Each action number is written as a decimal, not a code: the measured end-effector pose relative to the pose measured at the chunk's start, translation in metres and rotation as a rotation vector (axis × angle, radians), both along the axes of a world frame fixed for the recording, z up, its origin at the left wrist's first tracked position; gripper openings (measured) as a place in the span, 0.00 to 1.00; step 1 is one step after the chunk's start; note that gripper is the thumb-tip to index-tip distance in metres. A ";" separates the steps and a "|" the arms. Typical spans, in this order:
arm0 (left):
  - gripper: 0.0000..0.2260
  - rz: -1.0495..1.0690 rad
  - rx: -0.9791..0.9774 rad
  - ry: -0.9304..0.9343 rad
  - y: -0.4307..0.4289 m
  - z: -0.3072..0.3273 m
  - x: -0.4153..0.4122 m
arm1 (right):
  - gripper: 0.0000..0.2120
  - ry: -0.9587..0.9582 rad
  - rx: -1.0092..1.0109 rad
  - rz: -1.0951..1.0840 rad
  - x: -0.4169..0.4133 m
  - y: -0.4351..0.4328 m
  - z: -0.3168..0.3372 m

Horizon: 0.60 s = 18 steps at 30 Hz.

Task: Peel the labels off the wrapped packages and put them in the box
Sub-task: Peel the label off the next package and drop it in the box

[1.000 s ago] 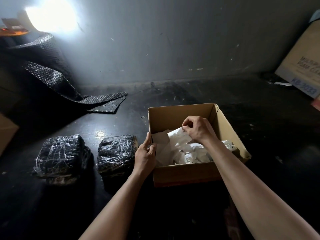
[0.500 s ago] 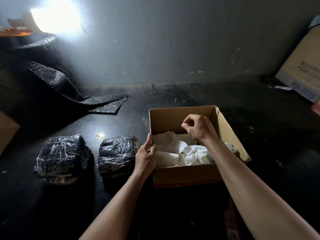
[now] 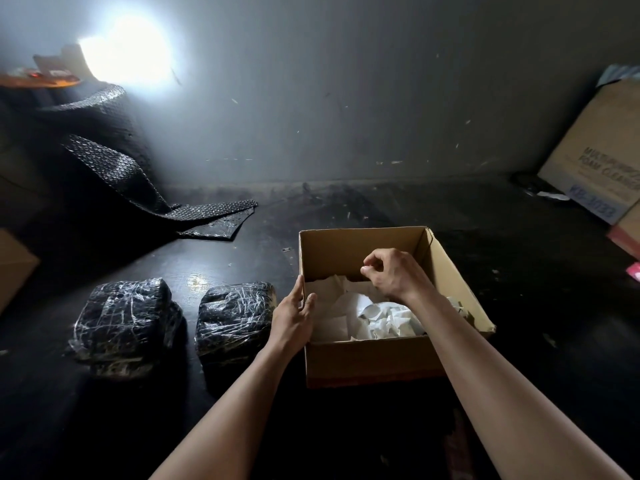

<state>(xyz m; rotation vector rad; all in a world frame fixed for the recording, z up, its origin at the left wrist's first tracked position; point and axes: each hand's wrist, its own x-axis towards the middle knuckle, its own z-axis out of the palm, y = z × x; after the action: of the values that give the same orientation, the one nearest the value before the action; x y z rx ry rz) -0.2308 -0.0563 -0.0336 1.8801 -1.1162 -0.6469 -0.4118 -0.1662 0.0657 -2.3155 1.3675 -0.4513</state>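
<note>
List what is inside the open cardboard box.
The cardboard box holds a heap of crumpled white peeled labels. The right hand hovers over them, loosely curled. The box floor is covered by the paper.

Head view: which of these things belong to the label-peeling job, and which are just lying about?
Belongs to the job: open box; white labels inside it; two wrapped packages; left hand holding the box's wall; right hand above the labels.
Just lying about: black bubble wrap; printed carton at right; cardboard at left edge.
</note>
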 end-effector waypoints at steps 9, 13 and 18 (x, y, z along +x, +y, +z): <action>0.19 0.000 -0.045 -0.020 0.049 0.005 0.011 | 0.14 0.039 0.041 0.061 0.031 0.041 0.006; 0.11 0.103 -0.038 -0.073 0.111 -0.024 0.026 | 0.16 0.051 0.070 0.127 0.066 0.070 0.004; 0.10 0.202 0.112 -0.092 0.175 -0.057 0.059 | 0.19 0.078 0.073 0.190 0.116 0.103 -0.008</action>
<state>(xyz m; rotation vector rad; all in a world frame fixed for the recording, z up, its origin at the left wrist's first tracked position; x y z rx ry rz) -0.1717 0.1191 -0.0902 2.1047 -0.9477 -0.5217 -0.2960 -0.0634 0.0581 -2.3956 1.1633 -0.2502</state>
